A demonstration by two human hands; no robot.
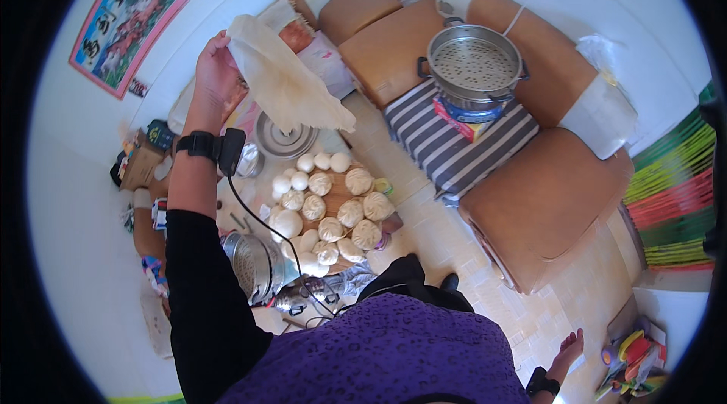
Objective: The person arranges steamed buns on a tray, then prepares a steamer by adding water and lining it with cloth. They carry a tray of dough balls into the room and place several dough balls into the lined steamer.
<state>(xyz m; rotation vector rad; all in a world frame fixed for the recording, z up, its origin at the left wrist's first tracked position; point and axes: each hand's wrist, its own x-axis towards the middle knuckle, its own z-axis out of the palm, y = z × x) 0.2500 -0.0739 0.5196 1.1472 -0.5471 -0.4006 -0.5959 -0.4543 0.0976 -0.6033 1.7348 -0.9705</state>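
Observation:
My left hand (218,66) is raised at the upper left, its fingers closed on one end of a thin cream cloth (284,77), which hangs out to the right. My right hand (569,345) is low at the lower right, away from my body, with its fingers apart and nothing in it. Pleated stuffed buns (351,213) and smooth white dough balls (288,223) cover much of a wooden board (341,188) in front of me. A perforated metal steamer tier (476,60) stands on a stool with a striped cover (448,148).
Brown sofa sections (545,205) surround the stool. A round metal lid (287,137) lies behind the board, beside a metal bowl (249,160). More steamer tiers (250,267) stand at the board's near left. A black cable (255,216) hangs from my left wrist. Toys (636,353) lie at the lower right.

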